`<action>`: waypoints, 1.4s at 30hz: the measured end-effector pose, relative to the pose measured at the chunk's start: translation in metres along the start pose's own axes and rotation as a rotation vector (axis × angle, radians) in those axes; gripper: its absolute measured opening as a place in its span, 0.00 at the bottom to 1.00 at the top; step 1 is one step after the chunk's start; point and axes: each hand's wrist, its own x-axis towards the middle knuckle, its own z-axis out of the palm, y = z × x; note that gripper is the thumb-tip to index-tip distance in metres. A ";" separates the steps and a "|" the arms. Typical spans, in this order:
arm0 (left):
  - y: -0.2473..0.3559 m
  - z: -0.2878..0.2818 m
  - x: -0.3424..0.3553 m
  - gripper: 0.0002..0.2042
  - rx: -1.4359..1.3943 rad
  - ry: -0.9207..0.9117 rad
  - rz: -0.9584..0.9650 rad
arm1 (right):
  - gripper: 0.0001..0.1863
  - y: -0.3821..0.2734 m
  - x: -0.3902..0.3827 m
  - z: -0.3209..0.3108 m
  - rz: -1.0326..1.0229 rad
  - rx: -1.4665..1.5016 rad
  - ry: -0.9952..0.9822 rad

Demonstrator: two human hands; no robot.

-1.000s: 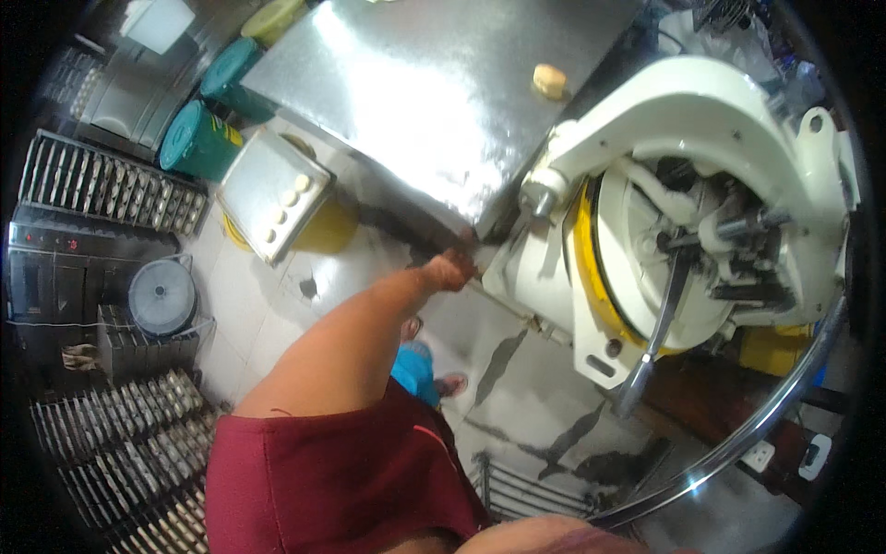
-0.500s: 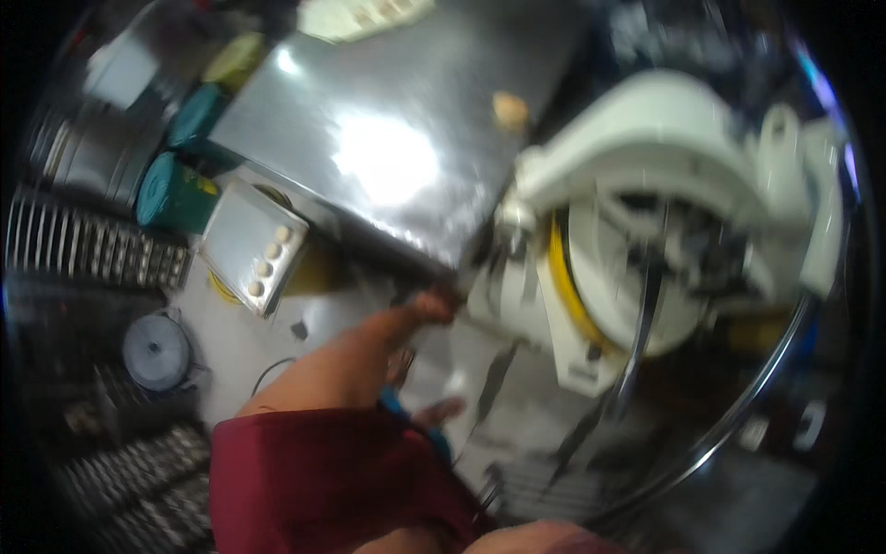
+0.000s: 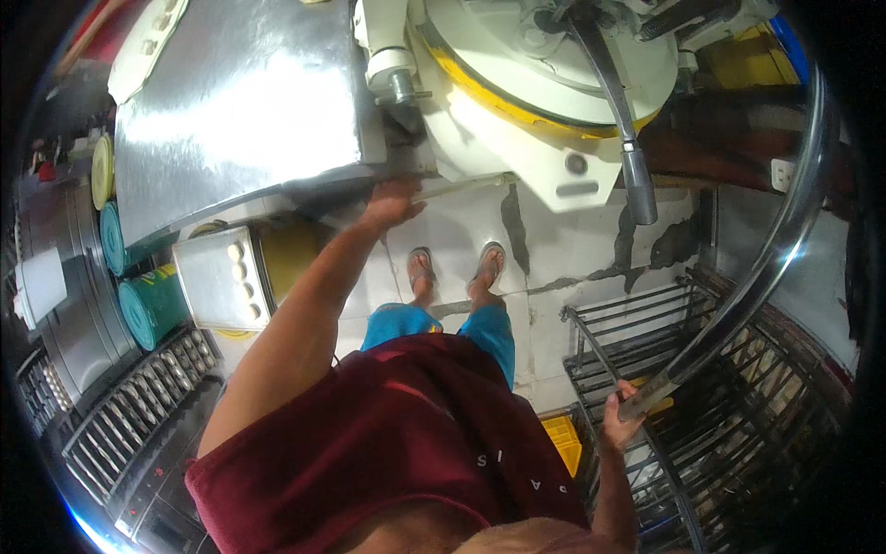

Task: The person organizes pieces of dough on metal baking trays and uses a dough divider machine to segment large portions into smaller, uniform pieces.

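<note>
My left hand [image 3: 393,201] is just below the near corner of the steel table [image 3: 221,148], beside a pale bar at the machine's base, its fingers apart and loosely bent. My right hand [image 3: 620,415] is closed around the lower end of a long curved chrome lever [image 3: 766,282] on the right. The white machine [image 3: 544,171] has a round top with a yellow band [image 3: 469,90] and a shorter metal handle [image 3: 639,185]. Below, my sandalled feet stand on the tiled floor [image 3: 549,235].
A metal tray with pale round pieces [image 3: 208,277] sits over a yellow tub. Teal lidded buckets [image 3: 148,309] and slotted racks [image 3: 138,415] are on the left. A black metal rack [image 3: 664,323] stands at my right, with a yellow crate [image 3: 561,443] behind my shirt.
The view has tipped down, so the table and machine sit higher and my feet show. My right hand has come into sight on the chrome lever. My left hand stays near the table corner.
</note>
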 end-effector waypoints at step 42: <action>0.117 -0.015 -0.111 0.13 -0.322 0.356 0.721 | 0.10 -0.095 -0.107 -0.085 0.169 0.093 0.456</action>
